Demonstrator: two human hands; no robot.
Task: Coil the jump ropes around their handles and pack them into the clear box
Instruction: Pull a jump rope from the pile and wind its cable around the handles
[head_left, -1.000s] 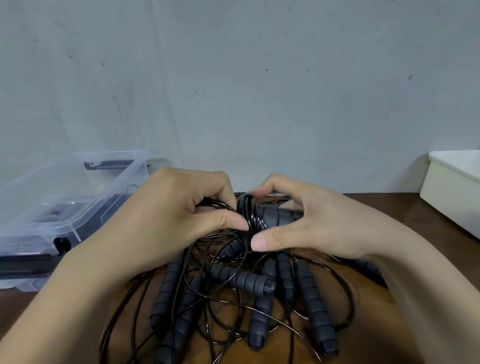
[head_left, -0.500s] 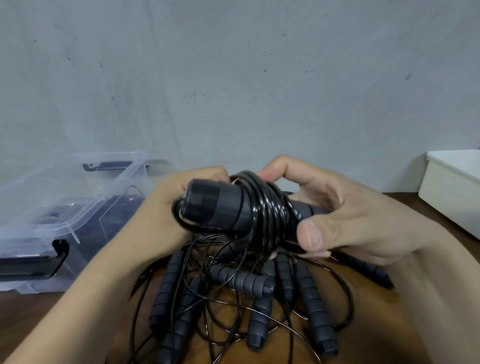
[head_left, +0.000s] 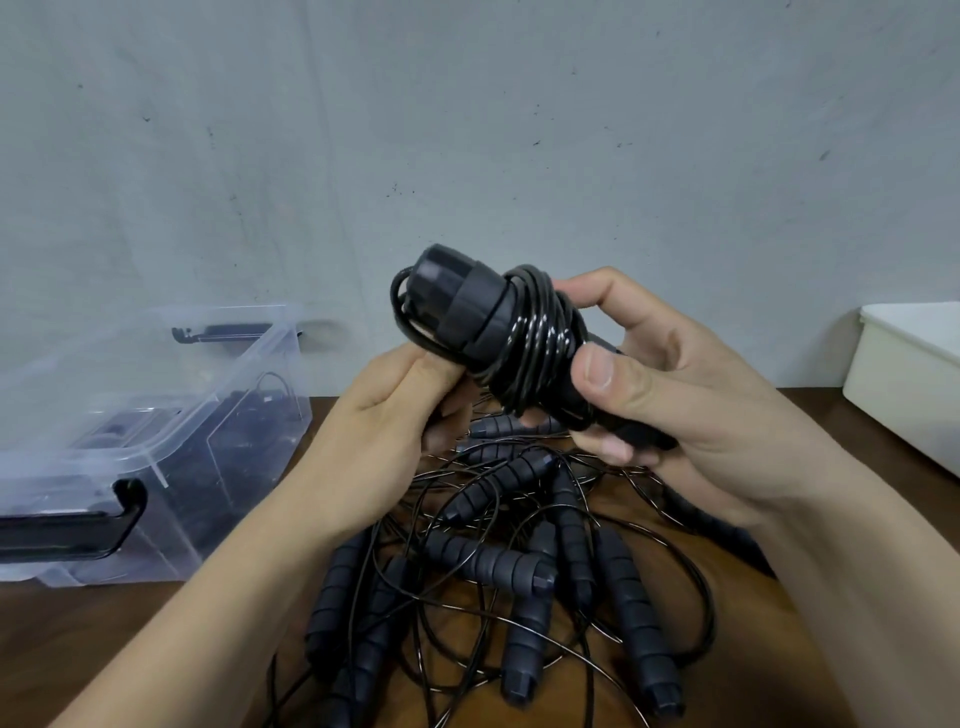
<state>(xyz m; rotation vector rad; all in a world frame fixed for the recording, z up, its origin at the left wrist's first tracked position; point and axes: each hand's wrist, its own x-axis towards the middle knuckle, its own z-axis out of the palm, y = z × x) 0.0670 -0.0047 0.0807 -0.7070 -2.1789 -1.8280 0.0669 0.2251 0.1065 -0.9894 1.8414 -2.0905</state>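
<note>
Coiled jump rope (head_left: 524, 343) lifted higher between left hand (head_left: 384, 431) and right hand (head_left: 701, 405).

Bare packing spot, I guess: scuffed grey wall (head_left: 467, 130) past my fingers (head_left: 613, 374), wooden table (head_left: 104, 649) below, clear box (head_left: 156, 415) left, white bin (head_left: 904, 384) right.

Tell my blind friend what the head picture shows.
A right hand grips a black jump rope coiled round its handles; the left hand pinches its loop. Tangled ropes lie on the table below, a clear box at left.
</note>
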